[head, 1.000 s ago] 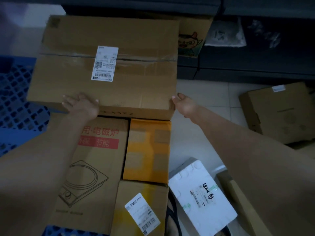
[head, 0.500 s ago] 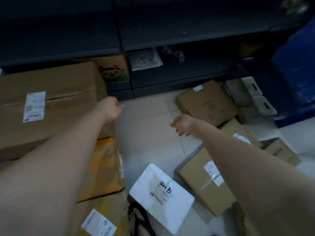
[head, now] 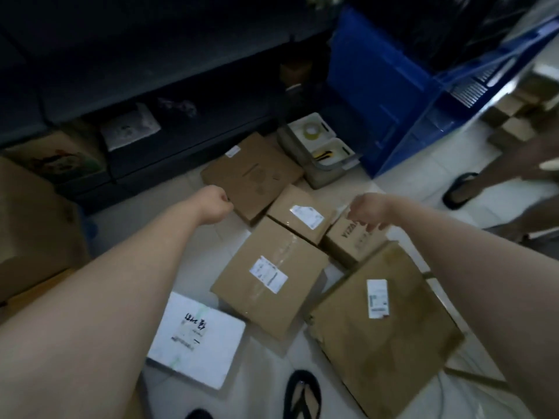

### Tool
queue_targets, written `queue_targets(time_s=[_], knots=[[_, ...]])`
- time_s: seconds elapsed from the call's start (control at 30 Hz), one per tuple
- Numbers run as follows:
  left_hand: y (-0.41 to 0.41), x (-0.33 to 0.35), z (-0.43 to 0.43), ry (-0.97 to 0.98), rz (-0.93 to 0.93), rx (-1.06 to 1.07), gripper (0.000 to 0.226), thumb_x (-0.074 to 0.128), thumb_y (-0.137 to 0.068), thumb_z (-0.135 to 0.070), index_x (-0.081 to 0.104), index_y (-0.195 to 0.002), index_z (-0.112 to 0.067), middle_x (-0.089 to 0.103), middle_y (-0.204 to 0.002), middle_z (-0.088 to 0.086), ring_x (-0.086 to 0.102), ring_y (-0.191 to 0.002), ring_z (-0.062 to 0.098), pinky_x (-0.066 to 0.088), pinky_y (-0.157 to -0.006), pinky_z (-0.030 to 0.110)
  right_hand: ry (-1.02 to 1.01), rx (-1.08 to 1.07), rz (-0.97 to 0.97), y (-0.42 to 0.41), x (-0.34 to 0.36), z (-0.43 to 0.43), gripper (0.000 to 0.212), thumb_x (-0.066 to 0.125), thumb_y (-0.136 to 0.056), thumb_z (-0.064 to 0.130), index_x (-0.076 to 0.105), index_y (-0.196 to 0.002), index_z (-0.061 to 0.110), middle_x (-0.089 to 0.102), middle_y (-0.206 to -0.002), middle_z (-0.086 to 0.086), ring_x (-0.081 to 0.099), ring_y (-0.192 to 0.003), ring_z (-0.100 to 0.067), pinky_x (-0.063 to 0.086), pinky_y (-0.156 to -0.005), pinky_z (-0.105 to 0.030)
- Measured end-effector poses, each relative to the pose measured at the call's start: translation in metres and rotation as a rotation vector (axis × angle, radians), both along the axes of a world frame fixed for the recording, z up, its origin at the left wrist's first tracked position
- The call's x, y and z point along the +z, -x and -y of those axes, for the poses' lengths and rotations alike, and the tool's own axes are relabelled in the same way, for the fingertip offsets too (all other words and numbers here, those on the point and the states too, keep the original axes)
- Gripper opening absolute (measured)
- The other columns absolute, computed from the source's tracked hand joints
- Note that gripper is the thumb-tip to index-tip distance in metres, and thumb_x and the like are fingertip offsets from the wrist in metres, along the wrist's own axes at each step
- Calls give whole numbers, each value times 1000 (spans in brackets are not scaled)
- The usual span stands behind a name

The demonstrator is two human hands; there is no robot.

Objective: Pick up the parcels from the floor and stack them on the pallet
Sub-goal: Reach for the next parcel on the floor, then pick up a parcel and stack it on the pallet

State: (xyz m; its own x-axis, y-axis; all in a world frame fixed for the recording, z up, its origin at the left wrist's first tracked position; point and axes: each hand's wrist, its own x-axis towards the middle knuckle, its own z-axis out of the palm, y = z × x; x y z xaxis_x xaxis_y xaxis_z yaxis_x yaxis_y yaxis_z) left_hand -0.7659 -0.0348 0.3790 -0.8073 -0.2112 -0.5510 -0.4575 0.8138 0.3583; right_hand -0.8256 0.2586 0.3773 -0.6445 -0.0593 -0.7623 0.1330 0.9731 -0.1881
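A: Status?

B: Both hands empty, reaching out over the parcels on the pale tiled floor. Left hand curled into a loose fist, holding nothing, over the near edge of the flat brown cardboard box next to the dark shelving. Right hand fingers hanging down, loosely spread, above the small brown carton with dark lettering.

A: So which step?

B: Looks like the reach for the next pick. No contact that I can see.

A: Rest of the parcels?

B: All on the floor. Mid-size taped brown box with a white label in the centre, smaller labelled brown box touching its far end, large flat brown carton to the right, white foam box with handwriting near left. Pallet not clearly in view.

A: Next move?

B: My guess: pick one target, lower both hands to opposite sides. Boxes overlap, so lift straight up to avoid dragging neighbours.
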Motion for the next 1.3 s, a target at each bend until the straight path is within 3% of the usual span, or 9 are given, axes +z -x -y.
queue_targets(time_s=[0.17, 0.3, 0.5, 0.67, 0.87, 0.93, 1.03, 1.17, 1.3], knots=[[5, -15, -88, -11, 66, -144, 32, 51, -94, -25, 61, -116, -3, 60, -118, 14, 56, -109, 29, 37, -81, 26, 49, -182, -4, -34, -16, -94, 34, 48, -97, 29, 52, -126, 14, 55, -110, -6, 60, -94, -24, 50, -71, -31], [4, -46, -143, -36, 115, -254, 15, 51, -93, -22, 58, -92, -9, 56, -96, 10, 51, -88, 23, 39, -78, 29, 51, -258, 47, -73, -55, -144, 19, 47, -97, 20, 55, -113, 12, 54, -104, -6, 58, -81, -22, 50, -69, -30], [-11, -86, -191, -161, 187, -284, 15, 51, -94, -20, 59, -97, -8, 57, -99, 10, 52, -91, 22, 40, -79, 29, 52, -383, 199, -135, -107, -192, 34, 49, -96, 33, 60, -120, 12, 63, -108, -6, 63, -89, -23, 55, -71, -31], [-31, -126, -166, -178, 282, -190, 22, 47, -94, -15, 47, -72, -14, 48, -77, 6, 43, -69, 18, 32, -57, 25, 142, -571, 199, -158, -122, -174, 33, 45, -98, 28, 55, -125, 12, 60, -102, -5, 59, -80, -19, 43, -58, -25], [-37, -170, -118, -200, 238, 86, 18, 49, -92, -9, 55, -75, -9, 48, -65, 5, 45, -69, 20, 31, -55, 26, 280, -800, 136, -138, -150, -121, 33, 52, -96, 27, 54, -123, 8, 64, -112, -15, 64, -89, -24, 51, -80, -34], [-35, -193, -100, -170, 210, 155, 18, 52, -91, -10, 56, -73, -12, 56, -75, 9, 52, -81, 24, 40, -66, 28, 353, -836, 133, -125, -170, -98, 33, 53, -96, 28, 57, -121, 8, 64, -98, -13, 62, -84, -22, 53, -82, -34], [-35, -252, -66, -111, 183, 244, 37, 56, -88, -15, 54, -123, -1, 59, -121, 18, 58, -108, 32, 47, -94, 35, 428, -874, 136, -107, -229, -53, 37, 56, -94, 30, 56, -122, 6, 58, -93, -9, 58, -91, -22, 50, -93, -39], [-33, -347, -24, -37, 134, 289, 60, 58, -89, -19, 37, -142, -1, 45, -139, 21, 56, -111, 34, 44, -88, 32, 507, -1051, 158, -90, -330, 2, 51, 58, -92, 37, 49, -132, 7, 55, -91, 0, 54, -86, -18, 47, -78, -28], [-29, -434, 22, 79, 63, 371, 91, 71, -76, -49, 30, -141, 0, 42, -142, 24, 45, -127, 42, 42, -103, 49, 544, -1424, 183, -79, -420, 37, 44, 58, -91, 38, 53, -126, 11, 63, -110, -9, 59, -93, -26, 45, -85, -34]])
